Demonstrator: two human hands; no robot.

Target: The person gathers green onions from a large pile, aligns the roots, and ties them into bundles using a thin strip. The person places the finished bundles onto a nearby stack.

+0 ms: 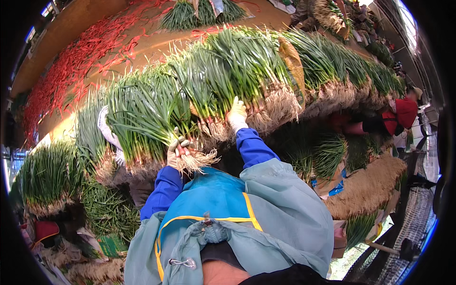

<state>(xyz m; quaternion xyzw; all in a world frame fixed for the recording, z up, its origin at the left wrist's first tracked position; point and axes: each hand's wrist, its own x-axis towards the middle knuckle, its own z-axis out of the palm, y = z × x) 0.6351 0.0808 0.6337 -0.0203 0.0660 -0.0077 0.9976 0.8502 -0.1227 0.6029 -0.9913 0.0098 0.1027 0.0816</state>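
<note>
My left hand (pixel 179 149), in a pale glove, is closed around a small bunch of green garlic-like plants (pixel 156 124), holding it near the pinkish stem bases. Pale roots (pixel 195 161) hang out below that grip, and the leaves point up and to the left. My right hand (pixel 237 111), also gloved, is at the lower edge of a long row of the same plants (pixel 231 57), touching stems just above their roots. Whether its fingers grip any stem cannot be made out. The row lies with leaves away from me and roots towards me.
Red ribbon strips (pixel 82 57) lie heaped on the brown surface (pixel 156 50). Tied bunches (pixel 203 16) stand at the far side. A yellow-brown woven sack (pixel 293 62) lies among the plants. A person in red (pixel 404 110) is at the right. More plants (pixel 331 153) are piled below.
</note>
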